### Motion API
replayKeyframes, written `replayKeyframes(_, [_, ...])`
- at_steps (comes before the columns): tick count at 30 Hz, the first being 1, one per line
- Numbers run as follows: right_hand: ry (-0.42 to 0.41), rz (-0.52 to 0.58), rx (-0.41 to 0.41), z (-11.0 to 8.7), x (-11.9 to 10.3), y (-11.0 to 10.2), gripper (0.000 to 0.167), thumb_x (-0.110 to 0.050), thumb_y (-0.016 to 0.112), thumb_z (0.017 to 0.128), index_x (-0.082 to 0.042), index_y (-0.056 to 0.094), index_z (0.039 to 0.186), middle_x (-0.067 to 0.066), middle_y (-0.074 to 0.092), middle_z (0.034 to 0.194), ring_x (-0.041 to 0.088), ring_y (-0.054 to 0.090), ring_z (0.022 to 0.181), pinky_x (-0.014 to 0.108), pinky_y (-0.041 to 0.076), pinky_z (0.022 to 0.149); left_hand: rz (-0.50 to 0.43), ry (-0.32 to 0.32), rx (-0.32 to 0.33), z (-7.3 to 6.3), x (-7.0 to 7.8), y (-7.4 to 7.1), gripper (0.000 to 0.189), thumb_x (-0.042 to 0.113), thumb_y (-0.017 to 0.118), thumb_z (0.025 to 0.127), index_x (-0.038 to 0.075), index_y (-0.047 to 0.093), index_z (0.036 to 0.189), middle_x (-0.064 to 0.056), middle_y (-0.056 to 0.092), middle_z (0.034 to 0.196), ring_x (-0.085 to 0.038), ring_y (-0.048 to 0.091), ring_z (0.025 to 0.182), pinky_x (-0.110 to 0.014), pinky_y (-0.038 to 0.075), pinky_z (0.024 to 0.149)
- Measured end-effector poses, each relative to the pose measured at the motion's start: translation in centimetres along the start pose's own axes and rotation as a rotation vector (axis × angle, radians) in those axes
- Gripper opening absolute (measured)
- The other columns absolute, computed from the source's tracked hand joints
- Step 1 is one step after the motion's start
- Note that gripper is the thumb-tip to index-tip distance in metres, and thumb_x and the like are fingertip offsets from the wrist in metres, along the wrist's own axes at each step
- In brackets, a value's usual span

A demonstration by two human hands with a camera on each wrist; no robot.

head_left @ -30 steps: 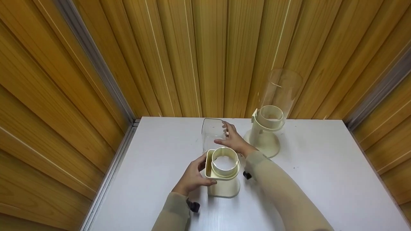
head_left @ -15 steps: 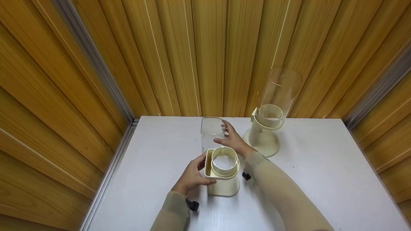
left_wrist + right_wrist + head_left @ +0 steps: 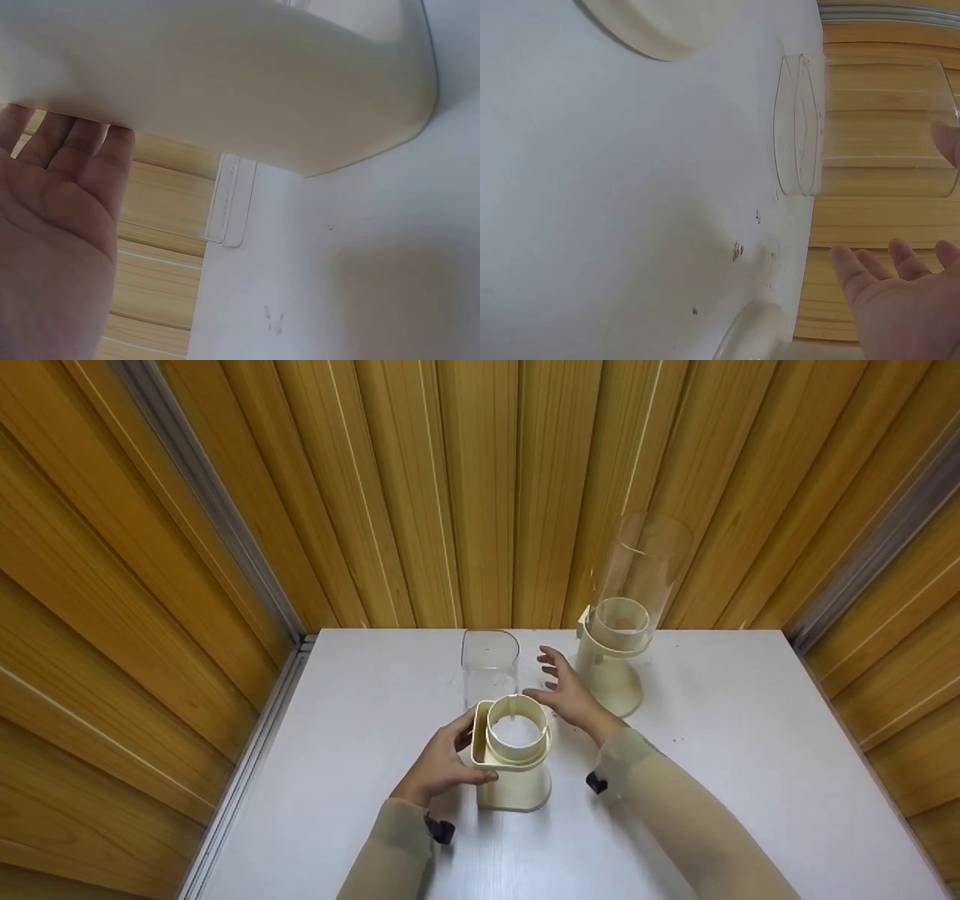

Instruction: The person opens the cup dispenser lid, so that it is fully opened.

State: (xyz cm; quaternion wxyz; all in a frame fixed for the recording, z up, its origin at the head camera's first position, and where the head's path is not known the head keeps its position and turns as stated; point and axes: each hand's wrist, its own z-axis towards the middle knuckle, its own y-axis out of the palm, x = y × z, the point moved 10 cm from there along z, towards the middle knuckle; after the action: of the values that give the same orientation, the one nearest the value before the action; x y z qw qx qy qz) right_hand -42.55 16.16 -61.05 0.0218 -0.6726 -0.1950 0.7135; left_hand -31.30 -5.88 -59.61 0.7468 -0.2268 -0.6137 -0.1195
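Observation:
My left hand grips the upper part of a cream plastic stand, thumb at its front and fingers round its left side. The stand has an open ring on top and a D-shaped pocket beside it. In the left wrist view, the fingers lie against its smooth wall. Behind it, a clear rounded-square container stands upright, partly hidden by the ring. My right hand hovers to its right, fingers spread and holding nothing. The right wrist view shows a gap between that hand and the clear container.
A second cream stand with a round base and a tall clear tube is just beyond my right hand. Everything stands on a white table, with wood-panelled walls at the back and sides. Small dark marks dot the tabletop.
My right hand has moved away from the clear container, to the right. My left hand keeps its hold on the cream stand. The whole head view has shifted slightly.

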Motion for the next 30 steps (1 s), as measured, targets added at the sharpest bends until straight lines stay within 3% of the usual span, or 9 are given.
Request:
replayKeyframes(7, [-0.033, 0.066, 0.038, -3.0, -0.6, -2.9, 0.096, -0.009, 0.082, 0.103, -0.005, 0.022, 0.177, 0.029, 0.039, 0.175, 0.054, 0.038, 0.166, 0.067, 0.037, 0.138, 0.035, -0.024, -0.023, 0.0, 0.6, -0.5, 0.116, 0.031, 0.108, 0.073, 0.028, 0.047, 0.171, 0.002, 0.055, 0.174, -0.029, 0.046, 0.167, -0.055, 0.036, 0.14])
replayKeyframes(14, [-0.074, 0.126, 0.064, -6.8, -2.6, -4.8, 0.09, -0.006, 0.078, 0.105, -0.004, 0.023, 0.176, 0.026, 0.04, 0.175, 0.05, 0.039, 0.165, 0.065, 0.038, 0.137, 0.053, -0.018, -0.053, -0.6, 1.4, -0.8, 0.142, 0.038, 0.109, 0.072, 0.024, 0.021, 0.183, -0.007, 0.04, 0.184, -0.036, 0.035, 0.173, -0.06, 0.03, 0.142])
replayKeyframes(17, [-0.103, 0.115, 0.1, -8.4, -3.9, -6.1, 0.086, -0.005, 0.076, 0.106, -0.004, 0.025, 0.176, 0.023, 0.042, 0.173, 0.045, 0.042, 0.163, 0.053, 0.045, 0.133, 0.037, 0.021, -0.033, -0.8, 1.9, -1.4, 0.14, 0.051, 0.105, 0.076, 0.022, 0.019, 0.183, -0.012, 0.038, 0.185, -0.039, 0.033, 0.174, -0.062, 0.029, 0.142])
replayKeyframes(21, [-0.149, 0.07, 0.153, -10.8, -5.8, -8.3, 0.08, -0.005, 0.075, 0.108, -0.005, 0.03, 0.174, 0.017, 0.046, 0.17, 0.035, 0.047, 0.158, 0.026, 0.052, 0.123, -0.003, 0.066, 0.048, -1.3, 2.2, -2.2, 0.125, 0.075, 0.085, 0.088, 0.016, 0.026, 0.181, -0.017, 0.039, 0.184, -0.045, 0.034, 0.172, -0.068, 0.03, 0.141])
replayKeyframes(23, [-0.176, 0.046, 0.191, -12.2, -6.6, -9.6, 0.076, -0.005, 0.074, 0.108, -0.005, 0.034, 0.172, 0.01, 0.051, 0.167, 0.026, 0.05, 0.155, 0.018, 0.052, 0.119, -0.021, 0.057, 0.114, -1.8, 2.1, -2.6, 0.111, 0.078, 0.072, 0.097, 0.015, 0.031, 0.179, -0.017, 0.042, 0.182, -0.046, 0.037, 0.17, -0.069, 0.03, 0.14])
replayKeyframes(25, [-0.211, 0.031, 0.235, -13.5, -7.2, -11.0, 0.072, -0.003, 0.074, 0.108, -0.005, 0.038, 0.17, 0.003, 0.055, 0.163, 0.018, 0.054, 0.151, 0.016, 0.052, 0.117, -0.022, 0.035, 0.187, -2.4, 2.0, -2.9, 0.087, 0.063, 0.06, 0.109, 0.014, 0.037, 0.177, -0.016, 0.046, 0.18, -0.045, 0.039, 0.169, -0.07, 0.031, 0.14])
replayKeyframes(30, [-0.265, 0.003, 0.32, -16.1, -8.2, -13.4, 0.064, 0.005, 0.07, 0.108, 0.0, 0.042, 0.165, -0.005, 0.059, 0.156, 0.013, 0.058, 0.145, 0.015, 0.053, 0.115, 0.0, -0.023, 0.368, -3.8, 2.4, -4.1, 0.056, 0.033, 0.045, 0.117, 0.011, 0.051, 0.168, -0.016, 0.057, 0.17, -0.043, 0.048, 0.162, -0.07, 0.034, 0.138])
